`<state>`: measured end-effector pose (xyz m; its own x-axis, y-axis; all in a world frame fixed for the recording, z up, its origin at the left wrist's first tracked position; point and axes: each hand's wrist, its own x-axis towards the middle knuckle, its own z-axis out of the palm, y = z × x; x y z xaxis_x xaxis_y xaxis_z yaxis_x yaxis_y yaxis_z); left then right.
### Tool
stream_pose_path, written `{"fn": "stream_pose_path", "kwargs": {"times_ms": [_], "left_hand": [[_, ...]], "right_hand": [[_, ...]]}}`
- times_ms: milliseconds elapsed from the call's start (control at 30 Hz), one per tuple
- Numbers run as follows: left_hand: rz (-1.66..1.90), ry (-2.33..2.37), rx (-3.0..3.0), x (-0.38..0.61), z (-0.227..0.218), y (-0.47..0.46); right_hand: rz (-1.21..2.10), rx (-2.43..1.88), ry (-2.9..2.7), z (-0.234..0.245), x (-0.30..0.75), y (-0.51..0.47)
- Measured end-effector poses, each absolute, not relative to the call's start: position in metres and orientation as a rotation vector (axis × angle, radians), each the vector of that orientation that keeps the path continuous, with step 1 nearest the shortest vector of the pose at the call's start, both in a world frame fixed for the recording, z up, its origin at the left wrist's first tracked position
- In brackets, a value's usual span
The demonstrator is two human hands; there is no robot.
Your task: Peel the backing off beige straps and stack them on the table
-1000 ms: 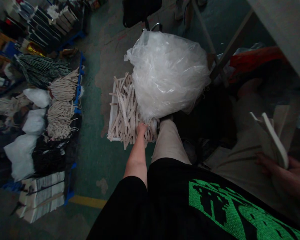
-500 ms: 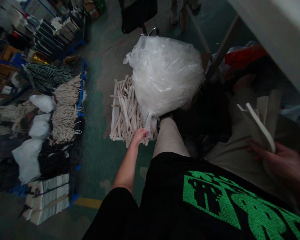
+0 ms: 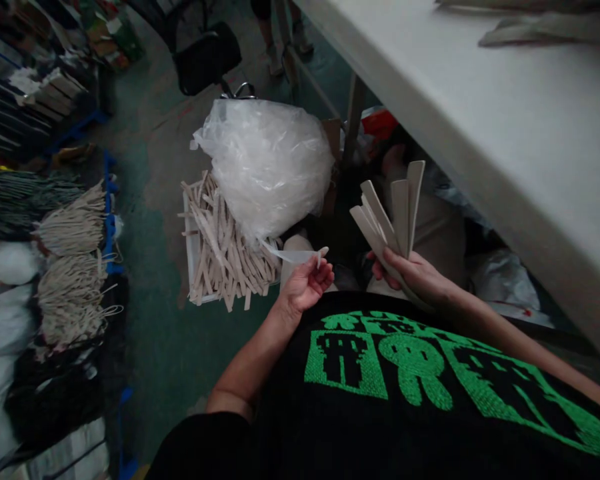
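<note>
Plastic film, a narrow translucent tail [image 3: 295,256], seems pinched at the curled fingertips of the left hand [image 3: 307,287]; its long axis runs just past nine o'clock to the bulging plastic bag [image 3: 275,163] at eleven, this hand being nearer. At three, the right hand [image 3: 411,268] grips fanned beige strips [image 3: 381,215] pointing about twelve. Rougher strips [image 3: 227,250] heap a white tray [image 3: 191,263] at ten.

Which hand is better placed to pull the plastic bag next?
Probably the left hand: it grips a stretched end of the plastic bag, while the right hand is occupied with flat strips.
</note>
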<state>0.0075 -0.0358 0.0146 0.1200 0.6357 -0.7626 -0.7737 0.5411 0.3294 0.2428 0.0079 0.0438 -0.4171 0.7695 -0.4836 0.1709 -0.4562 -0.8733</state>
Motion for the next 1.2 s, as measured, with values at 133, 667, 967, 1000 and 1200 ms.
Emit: {"fn": "stream_pose_path", "kwargs": {"times_ms": [133,667,967,1000,1200], "left_hand": [[0.932,1.044,-0.112,0.032,0.015,-0.013],[1.319,1.196,0.180,0.035,0.028,0.017],[1.374,1.226,0.269,0.041,0.018,0.020],[1.373,1.235,0.285,0.041,0.018,0.021],[1.276,1.232,0.305,0.039,0.018,0.013]], "right_hand": [[1.910,-1.350,-1.304,0.047,0.248,-0.004],[2.024,-1.354,-1.553,0.053,0.250,-0.017],[2.017,-1.378,-1.555,0.043,0.243,-0.013],[2.024,-1.380,-1.553,0.041,0.243,-0.013],[2.027,-1.378,-1.562,0.033,0.245,-0.008]]}}
